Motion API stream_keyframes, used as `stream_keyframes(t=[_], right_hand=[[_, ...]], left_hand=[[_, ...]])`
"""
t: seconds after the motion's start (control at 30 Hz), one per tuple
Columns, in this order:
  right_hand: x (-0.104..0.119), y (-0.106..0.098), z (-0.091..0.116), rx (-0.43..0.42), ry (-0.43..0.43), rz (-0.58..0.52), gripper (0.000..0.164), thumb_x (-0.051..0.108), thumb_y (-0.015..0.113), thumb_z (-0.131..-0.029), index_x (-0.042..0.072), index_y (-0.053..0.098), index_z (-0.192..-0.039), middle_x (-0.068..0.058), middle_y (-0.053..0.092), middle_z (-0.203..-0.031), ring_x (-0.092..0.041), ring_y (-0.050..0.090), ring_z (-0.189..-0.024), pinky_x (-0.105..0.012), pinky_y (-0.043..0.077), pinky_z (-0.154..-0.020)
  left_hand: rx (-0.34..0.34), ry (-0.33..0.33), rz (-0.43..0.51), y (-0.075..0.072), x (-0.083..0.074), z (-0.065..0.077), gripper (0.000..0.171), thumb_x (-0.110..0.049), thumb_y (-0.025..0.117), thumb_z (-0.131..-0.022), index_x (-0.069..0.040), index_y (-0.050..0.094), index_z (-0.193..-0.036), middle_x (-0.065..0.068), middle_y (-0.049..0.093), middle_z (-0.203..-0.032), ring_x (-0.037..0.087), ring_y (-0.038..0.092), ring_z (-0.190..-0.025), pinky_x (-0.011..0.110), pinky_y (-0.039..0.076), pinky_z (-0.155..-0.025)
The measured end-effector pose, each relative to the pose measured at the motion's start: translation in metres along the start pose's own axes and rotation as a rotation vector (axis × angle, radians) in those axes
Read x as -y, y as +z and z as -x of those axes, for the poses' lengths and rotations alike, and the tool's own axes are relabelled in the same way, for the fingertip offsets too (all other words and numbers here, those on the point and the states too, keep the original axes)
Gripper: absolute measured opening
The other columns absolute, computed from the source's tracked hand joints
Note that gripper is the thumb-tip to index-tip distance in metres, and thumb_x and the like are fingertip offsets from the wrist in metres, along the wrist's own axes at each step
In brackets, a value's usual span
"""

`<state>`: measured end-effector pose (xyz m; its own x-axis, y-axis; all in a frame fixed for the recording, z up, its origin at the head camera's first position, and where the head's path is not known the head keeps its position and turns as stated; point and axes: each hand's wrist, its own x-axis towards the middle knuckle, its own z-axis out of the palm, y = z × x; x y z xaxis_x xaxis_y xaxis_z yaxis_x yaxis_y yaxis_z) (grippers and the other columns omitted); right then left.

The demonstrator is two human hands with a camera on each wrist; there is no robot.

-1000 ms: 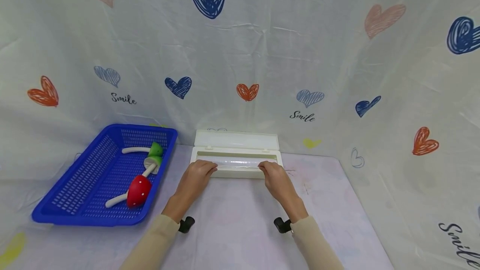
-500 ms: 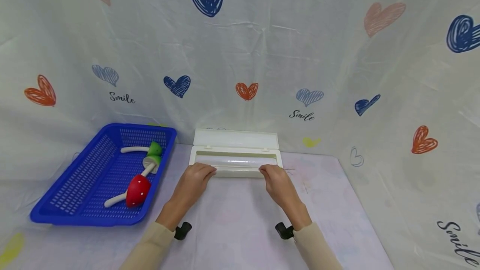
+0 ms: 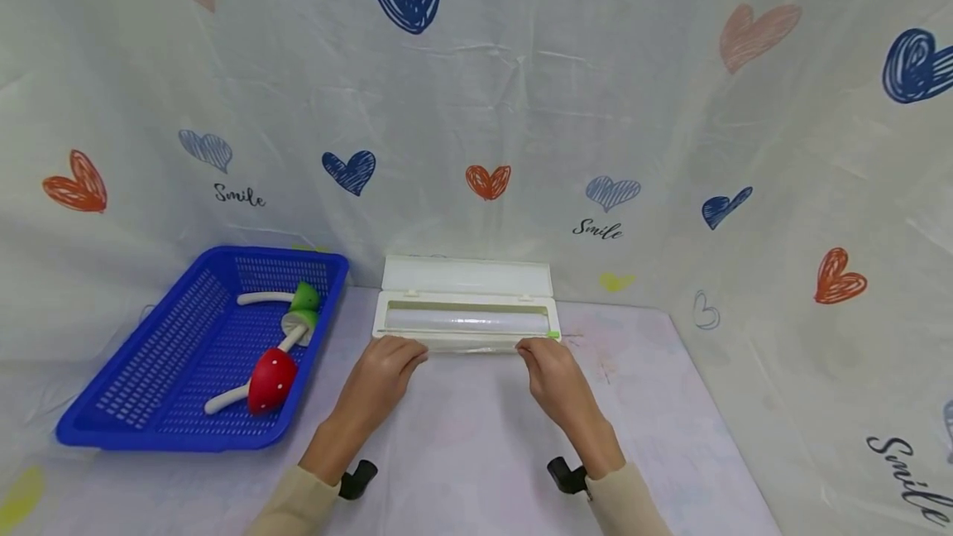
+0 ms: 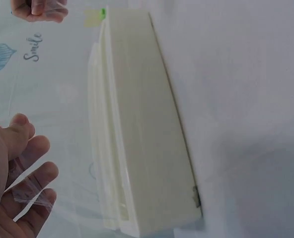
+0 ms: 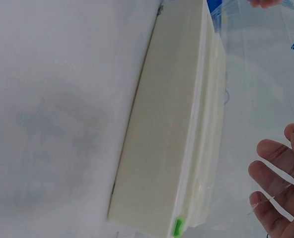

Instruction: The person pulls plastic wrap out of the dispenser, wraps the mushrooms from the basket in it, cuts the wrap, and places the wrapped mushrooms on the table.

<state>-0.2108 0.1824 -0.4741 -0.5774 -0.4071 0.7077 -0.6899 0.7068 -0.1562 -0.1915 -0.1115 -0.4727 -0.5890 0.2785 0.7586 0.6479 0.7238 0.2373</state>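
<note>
A white cling film dispenser (image 3: pixel 396 298) lies on the table, its lid (image 3: pixel 467 276) tilted back. Inside is a roll of clear cling film (image 3: pixel 467 321). My left hand (image 3: pixel 376 380) pinches the film's left corner just in front of the box, thumb against forefinger. At the other corner, my right hand (image 3: pixel 558 375) pinches the film the same way. Between them the sheet stretches over the front edge. In the left wrist view, crinkled film (image 4: pixel 32 192) lies across the left fingers. A green cutter slider (image 5: pixel 179 227) sits at the dispenser's right end.
To the left stands a blue plastic basket (image 3: pixel 74 428) with a red mushroom toy (image 3: pixel 272 380) and green-capped mushroom toys (image 3: pixel 304 298) in it. A heart-printed curtain (image 3: pixel 521 106) hangs behind the table, right behind the dispenser. Small black cameras (image 3: pixel 359 480) sit at both wrists.
Both hands have drawn back from over the box toward the person, bringing the cling film past the front edge. The green slider has come into view. The dispenser stays where it was.
</note>
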Motion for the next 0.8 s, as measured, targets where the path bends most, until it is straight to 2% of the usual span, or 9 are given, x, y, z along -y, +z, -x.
stream_keyframes(t=[0.17, 0.5, 0.8], right_hand=[[0.003, -0.003, 0.003, -0.011, -0.010, -0.002, 0.011, -0.004, 0.073, -0.089, 0.003, 0.069, -0.096, -0.005, 0.070, -0.084, -0.020, 0.067, -0.077, -0.036, 0.057, -0.070], [0.016, -0.015, 0.008, 0.054, 0.063, 0.015, 0.013, -0.001, 0.075, -0.090, 0.006, 0.069, -0.099, -0.003, 0.071, -0.090, -0.017, 0.067, -0.083, -0.035, 0.058, -0.073], [0.019, -0.020, 0.015, 0.056, 0.042, -0.024, 0.011, -0.003, 0.073, -0.090, 0.005, 0.069, -0.097, -0.002, 0.070, -0.087, -0.015, 0.066, -0.082, -0.034, 0.058, -0.076]], left_hand=[[-0.002, 0.005, 0.011, -0.003, -0.004, 0.006, 0.019, -0.001, 0.088, -0.076, -0.006, 0.078, -0.092, 0.004, 0.076, -0.089, 0.022, 0.071, -0.086, 0.039, 0.059, -0.078], [0.015, 0.011, 0.015, -0.010, -0.009, 0.011, 0.019, -0.004, 0.087, -0.077, -0.009, 0.079, -0.093, 0.001, 0.075, -0.089, 0.019, 0.069, -0.086, 0.038, 0.058, -0.076], [0.049, 0.029, 0.007, -0.017, -0.016, 0.013, 0.020, -0.004, 0.088, -0.076, -0.010, 0.079, -0.093, -0.002, 0.074, -0.088, 0.016, 0.069, -0.085, 0.035, 0.057, -0.075]])
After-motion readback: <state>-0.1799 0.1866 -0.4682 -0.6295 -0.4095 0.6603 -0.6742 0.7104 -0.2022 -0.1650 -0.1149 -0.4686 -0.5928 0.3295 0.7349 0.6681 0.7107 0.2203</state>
